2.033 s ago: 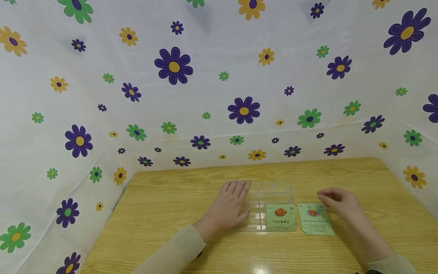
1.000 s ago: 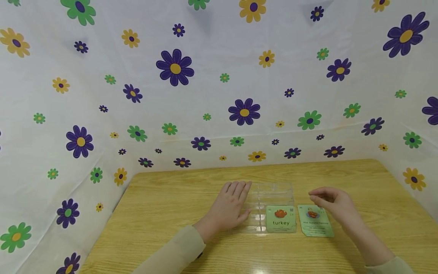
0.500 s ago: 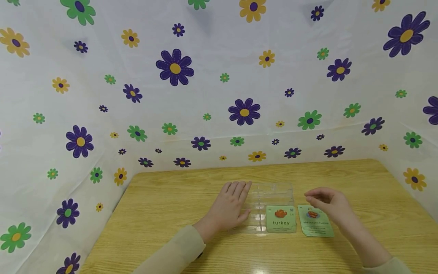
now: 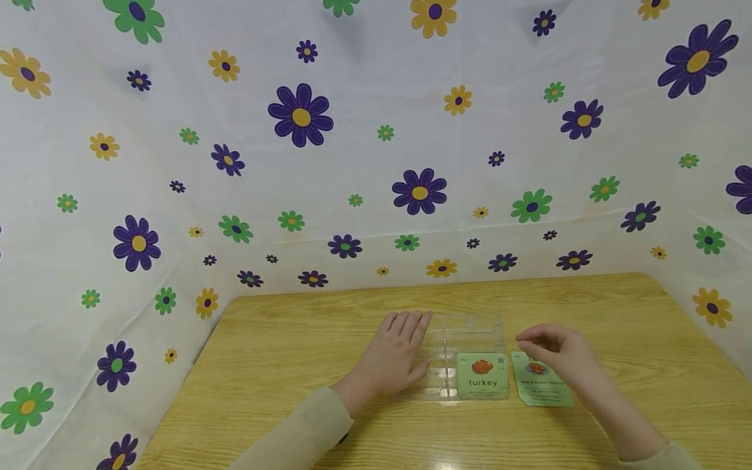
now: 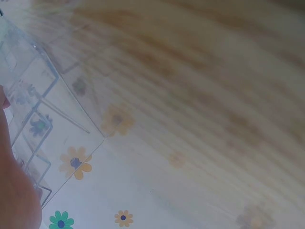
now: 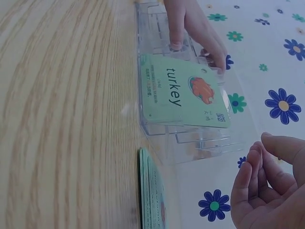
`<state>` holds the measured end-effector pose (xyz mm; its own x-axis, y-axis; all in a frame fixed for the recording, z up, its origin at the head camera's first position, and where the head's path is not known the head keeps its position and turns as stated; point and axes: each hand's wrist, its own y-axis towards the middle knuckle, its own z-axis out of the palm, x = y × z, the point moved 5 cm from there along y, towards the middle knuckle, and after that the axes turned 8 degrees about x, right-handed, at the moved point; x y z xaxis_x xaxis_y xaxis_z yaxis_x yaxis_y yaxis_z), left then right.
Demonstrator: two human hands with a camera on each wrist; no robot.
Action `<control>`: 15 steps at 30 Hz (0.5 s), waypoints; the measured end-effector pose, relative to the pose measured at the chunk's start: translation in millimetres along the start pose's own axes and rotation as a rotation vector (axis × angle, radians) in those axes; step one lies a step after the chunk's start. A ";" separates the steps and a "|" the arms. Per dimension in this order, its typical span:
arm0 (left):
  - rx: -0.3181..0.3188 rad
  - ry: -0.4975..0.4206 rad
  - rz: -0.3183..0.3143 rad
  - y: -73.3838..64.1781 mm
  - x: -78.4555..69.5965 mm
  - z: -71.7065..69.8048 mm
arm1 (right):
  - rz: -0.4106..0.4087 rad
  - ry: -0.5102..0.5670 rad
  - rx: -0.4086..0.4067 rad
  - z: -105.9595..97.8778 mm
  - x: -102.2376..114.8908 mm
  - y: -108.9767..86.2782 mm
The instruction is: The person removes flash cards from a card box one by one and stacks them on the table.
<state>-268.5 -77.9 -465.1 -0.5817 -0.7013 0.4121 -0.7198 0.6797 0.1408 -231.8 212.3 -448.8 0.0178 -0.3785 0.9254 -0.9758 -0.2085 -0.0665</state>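
My left hand (image 4: 396,356) rests over the left part of a clear plastic divided card holder (image 4: 444,339), fingers extended toward its far edge and thumb along the near side. A green flashcard reading "turkey" (image 4: 483,376) sits in the holder's right front section; in the right wrist view it leans tilted there. Just right of the holder lies a stack of green flashcards (image 4: 543,390), topped by one with "Mid-Autumn Festival" on it. Above that stack hovers my right hand (image 4: 561,356), fingers loosely bent. Nothing shows between thumb and fingertips in the right wrist view.
Everything stands on a wood-grain table (image 4: 282,352). A white cloth with printed flowers (image 4: 364,163) encloses the back and both sides.
My right hand has drifted left over the flashcard stack toward the holder, covering more of the top card. The left hand, holder and turkey card stay in place.
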 end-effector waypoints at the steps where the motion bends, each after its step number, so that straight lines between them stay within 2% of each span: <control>1: -0.001 -0.002 0.000 0.0 0.0 0.1 | 0.000 0.000 0.002 0.6 0.3 0.0; 15: 0.013 -0.011 -0.006 0.0 -0.2 0.8 | 0.013 0.010 0.036 8.2 -0.5 2.3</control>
<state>-268.7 -78.0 -465.9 -0.5814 -0.7080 0.4009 -0.7284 0.6725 0.1313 -232.2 204.7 -452.5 0.0026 -0.3727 0.9279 -0.9674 -0.2360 -0.0921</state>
